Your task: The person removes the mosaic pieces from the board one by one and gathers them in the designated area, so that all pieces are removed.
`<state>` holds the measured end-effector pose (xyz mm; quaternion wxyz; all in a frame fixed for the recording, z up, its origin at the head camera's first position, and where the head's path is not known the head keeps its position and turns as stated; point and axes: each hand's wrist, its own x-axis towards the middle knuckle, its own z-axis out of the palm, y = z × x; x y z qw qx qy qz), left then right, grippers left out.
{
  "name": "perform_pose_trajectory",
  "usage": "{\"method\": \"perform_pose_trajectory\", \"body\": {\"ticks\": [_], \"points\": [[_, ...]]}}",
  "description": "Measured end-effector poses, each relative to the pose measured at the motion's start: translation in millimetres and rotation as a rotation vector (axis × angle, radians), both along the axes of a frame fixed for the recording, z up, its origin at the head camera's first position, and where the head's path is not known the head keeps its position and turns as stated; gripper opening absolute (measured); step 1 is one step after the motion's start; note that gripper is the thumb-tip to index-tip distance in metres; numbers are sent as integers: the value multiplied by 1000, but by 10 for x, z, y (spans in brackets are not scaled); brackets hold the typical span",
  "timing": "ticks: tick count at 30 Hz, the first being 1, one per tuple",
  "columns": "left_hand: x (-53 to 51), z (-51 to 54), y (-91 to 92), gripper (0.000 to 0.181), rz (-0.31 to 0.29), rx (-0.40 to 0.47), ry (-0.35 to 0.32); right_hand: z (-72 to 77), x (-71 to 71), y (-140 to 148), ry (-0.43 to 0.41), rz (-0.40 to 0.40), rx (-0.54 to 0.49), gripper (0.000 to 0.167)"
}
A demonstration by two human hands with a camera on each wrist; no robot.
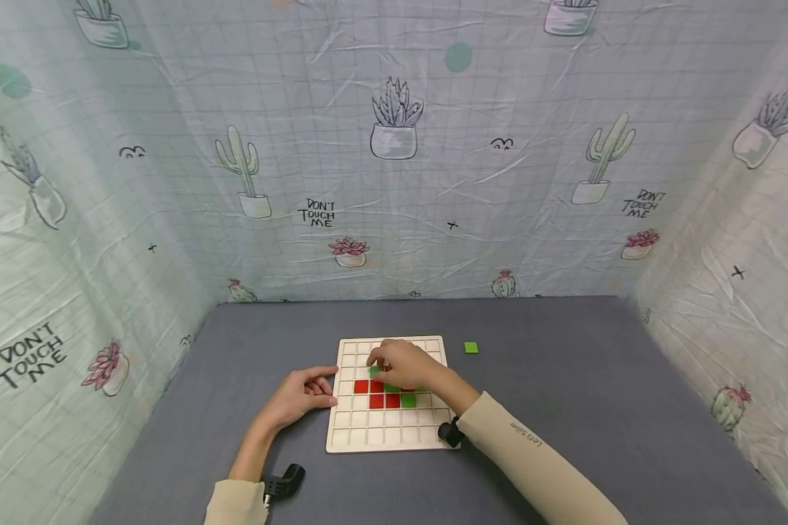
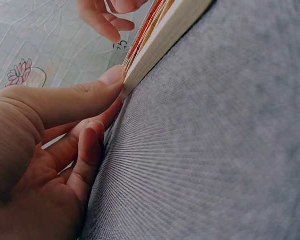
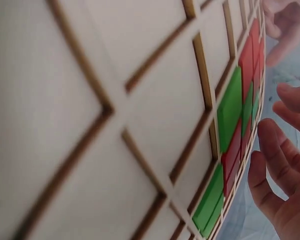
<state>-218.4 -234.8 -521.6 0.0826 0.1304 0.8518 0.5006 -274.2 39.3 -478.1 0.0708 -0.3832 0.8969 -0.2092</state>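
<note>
A pale wooden grid board (image 1: pixel 354 437) lies on the grey table, with red tiles (image 1: pixel 361 386) and green tiles (image 1: pixel 408 399) in its middle cells. My left hand (image 1: pixel 295 397) is at the board's left side. Its thumb and index finger touch that edge, and the other fingers bend loosely, as the left wrist view shows. Over the board's upper middle is my right hand (image 1: pixel 407 364), its fingertips around a green tile (image 1: pixel 374 372) that appears to sit in a cell. In the right wrist view its fingers are loosely bent with no tile visible between them. The hand covers several cells.
One loose green tile (image 1: pixel 470 348) lies on the table (image 1: pixel 551 408) right of the board's upper corner. Black wrist cameras (image 1: pixel 285 481) are on both wrists. A patterned cloth (image 1: pixel 394 204) surrounds the back and sides of the table.
</note>
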Motion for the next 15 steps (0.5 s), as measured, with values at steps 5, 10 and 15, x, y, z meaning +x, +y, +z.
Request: {"method": "perform_pose_trajectory", "body": {"ticks": [5, 10, 15], "points": [[-7, 7, 7, 61, -6, 0, -1, 2, 39, -63, 1, -2, 4, 22], [-8, -1, 1, 61, -10, -5, 2, 17, 68, -131, 5, 4, 17, 21], [-2, 4, 4, 61, -10, 6, -6, 19, 96, -198, -2, 15, 33, 22]]}}
